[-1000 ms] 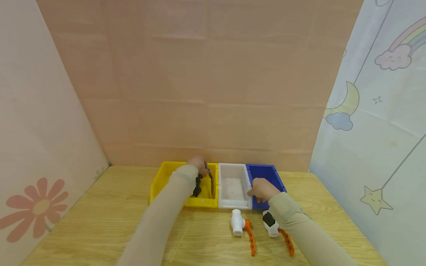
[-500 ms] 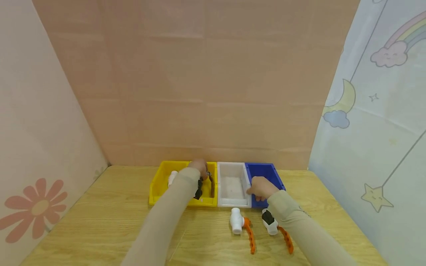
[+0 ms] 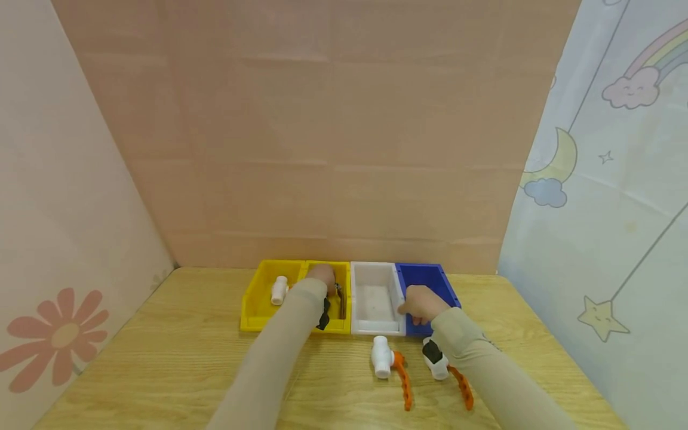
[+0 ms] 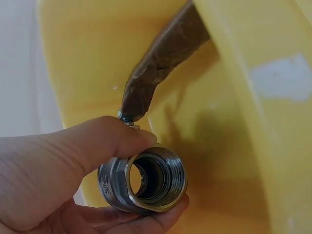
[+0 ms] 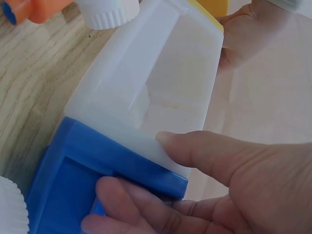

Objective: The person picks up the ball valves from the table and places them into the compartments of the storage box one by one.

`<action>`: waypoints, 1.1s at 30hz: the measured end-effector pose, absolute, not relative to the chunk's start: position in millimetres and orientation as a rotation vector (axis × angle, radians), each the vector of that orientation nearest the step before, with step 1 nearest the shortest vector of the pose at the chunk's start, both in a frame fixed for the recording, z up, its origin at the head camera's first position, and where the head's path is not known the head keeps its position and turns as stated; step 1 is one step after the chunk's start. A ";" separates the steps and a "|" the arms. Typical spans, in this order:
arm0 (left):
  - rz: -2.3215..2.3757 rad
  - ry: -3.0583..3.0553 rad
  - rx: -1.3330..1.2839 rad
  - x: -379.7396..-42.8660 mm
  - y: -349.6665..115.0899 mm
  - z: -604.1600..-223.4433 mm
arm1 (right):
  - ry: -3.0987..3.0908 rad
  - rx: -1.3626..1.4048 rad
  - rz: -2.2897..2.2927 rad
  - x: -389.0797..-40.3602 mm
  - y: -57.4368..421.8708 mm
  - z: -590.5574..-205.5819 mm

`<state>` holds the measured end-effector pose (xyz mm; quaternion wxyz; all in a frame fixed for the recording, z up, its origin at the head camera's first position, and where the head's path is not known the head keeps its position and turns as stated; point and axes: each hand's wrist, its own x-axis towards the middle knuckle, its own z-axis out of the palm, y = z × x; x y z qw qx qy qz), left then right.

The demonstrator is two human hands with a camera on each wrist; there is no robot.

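Observation:
My left hand point(image 3: 323, 275) is down in the right one of two yellow bins point(image 3: 338, 326). In the left wrist view its thumb and fingers grip a metal ball valve point(image 4: 119, 183) by the threaded body. The valve's brown lever handle point(image 4: 161, 61) slants up along the bin wall. My right hand point(image 3: 423, 301) pinches the adjoining walls of the white bin point(image 3: 374, 328) and the blue bin point(image 3: 424, 275). Its thumb point(image 5: 183, 148) lies on the white side, with the fingers curled inside the blue one.
Two white plastic ball valves with orange handles lie on the wooden table in front of the bins: one valve point(image 3: 382, 358) at left, another valve point(image 3: 435, 360) by the right sleeve. A white valve point(image 3: 279, 289) sits in the left yellow bin point(image 3: 252, 322).
My left hand and forearm have shifted a little to the right, uncovering the white valve in the left yellow bin. The right hand keeps its hold on the bin walls.

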<state>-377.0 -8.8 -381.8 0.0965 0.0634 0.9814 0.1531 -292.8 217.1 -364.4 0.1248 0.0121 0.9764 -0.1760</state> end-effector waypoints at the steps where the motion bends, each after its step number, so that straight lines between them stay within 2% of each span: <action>1: 0.436 2.913 0.197 -377.2 -8.7 -382.8 | 2.845 0.036 -0.513 -292.5 217.1 -364.4; 15: 0.532 2.912 0.140 -378.8 -6.3 -393.6 | 2.844 0.007 -0.497 -293.4 221.2 -364.2; 33: 0.421 2.970 0.141 -368.9 -5.1 -398.0 | 2.844 -0.014 -0.479 -286.7 219.9 -363.3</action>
